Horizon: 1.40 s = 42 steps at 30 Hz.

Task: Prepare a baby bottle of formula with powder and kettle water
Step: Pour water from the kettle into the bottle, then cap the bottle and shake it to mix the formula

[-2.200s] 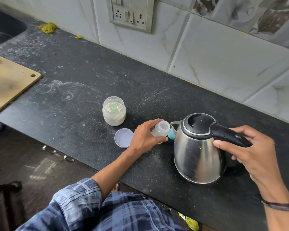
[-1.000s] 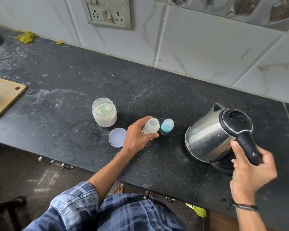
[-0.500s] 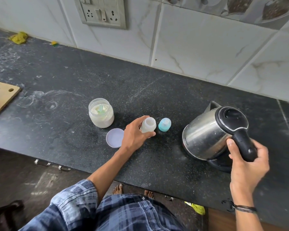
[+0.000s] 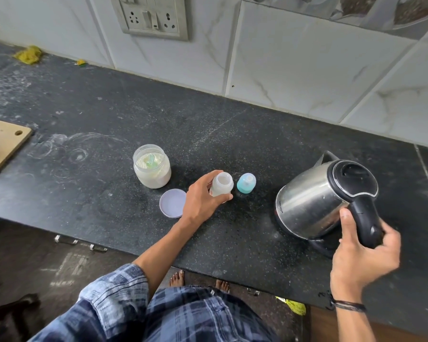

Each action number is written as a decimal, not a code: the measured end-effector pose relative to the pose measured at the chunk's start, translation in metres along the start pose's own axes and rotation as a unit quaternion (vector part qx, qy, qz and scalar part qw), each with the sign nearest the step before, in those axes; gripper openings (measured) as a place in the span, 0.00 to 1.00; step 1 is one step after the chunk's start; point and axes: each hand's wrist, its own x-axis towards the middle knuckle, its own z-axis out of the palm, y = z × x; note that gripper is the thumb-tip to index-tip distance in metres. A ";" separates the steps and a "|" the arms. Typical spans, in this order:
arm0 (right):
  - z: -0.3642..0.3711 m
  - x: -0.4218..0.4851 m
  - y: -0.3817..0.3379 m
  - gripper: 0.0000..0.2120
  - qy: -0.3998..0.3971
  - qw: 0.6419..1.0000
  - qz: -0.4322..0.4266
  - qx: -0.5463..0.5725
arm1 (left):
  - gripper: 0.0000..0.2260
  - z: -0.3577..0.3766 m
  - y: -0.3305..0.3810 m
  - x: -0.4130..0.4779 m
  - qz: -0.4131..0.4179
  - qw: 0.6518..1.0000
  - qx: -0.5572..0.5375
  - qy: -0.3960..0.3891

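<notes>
A small clear baby bottle (image 4: 221, 184) stands uncapped on the black counter (image 4: 109, 124), and my left hand (image 4: 202, 199) grips it from the left. Its teal cap with the teat (image 4: 246, 183) stands just to its right. The steel kettle (image 4: 314, 198) sits tilted on its black base (image 4: 324, 244) at the right, spout toward the wall. My right hand (image 4: 363, 253) holds its black handle. An open jar of white powder (image 4: 151, 166) with a green scoop inside stands left of the bottle, its lilac lid (image 4: 172, 203) lying flat in front.
A wooden cutting board (image 4: 3, 144) lies at the counter's left edge. A socket panel (image 4: 151, 16) is on the tiled wall behind. Yellow scraps (image 4: 27, 55) lie at the far left against the wall. The counter's front edge runs just below my left wrist.
The kettle has moved away from the bottle to the right and come down onto its base, with my right hand still on the handle. My left hand stays on the bottle.
</notes>
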 end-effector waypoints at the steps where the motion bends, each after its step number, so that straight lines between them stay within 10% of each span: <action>1: 0.000 0.000 0.001 0.17 0.003 1.000 -0.005 0.009 | 0.27 0.000 0.000 0.000 0.001 1.000 -0.002 0.000; 9: -0.002 -0.006 -0.006 0.20 -0.009 1.000 -0.023 0.003 | 0.26 -0.001 0.001 -0.002 0.008 1.000 0.005 0.002; 14: -0.011 -0.009 -0.015 0.24 0.035 0.946 -0.292 -0.134 | 0.26 -0.001 0.000 -0.002 0.010 1.000 0.014 -0.004; 17: 0.007 -0.023 -0.036 0.12 -0.085 0.914 -0.389 -0.076 | 0.26 -0.002 -0.001 -0.002 0.013 1.000 0.019 0.000; 22: 0.079 -0.039 -0.016 0.15 -0.386 0.885 -0.242 -0.097 | 0.26 -0.003 -0.001 -0.003 0.031 0.999 0.027 -0.006; 27: 0.140 -0.034 0.006 0.31 -0.510 0.811 -0.142 -0.249 | 0.25 -0.002 -0.001 -0.003 0.040 0.999 0.032 -0.008; 42: 0.149 -0.019 -0.034 0.25 -0.485 0.843 -0.078 -0.217 | 0.26 -0.001 -0.003 -0.002 0.022 0.999 0.025 -0.011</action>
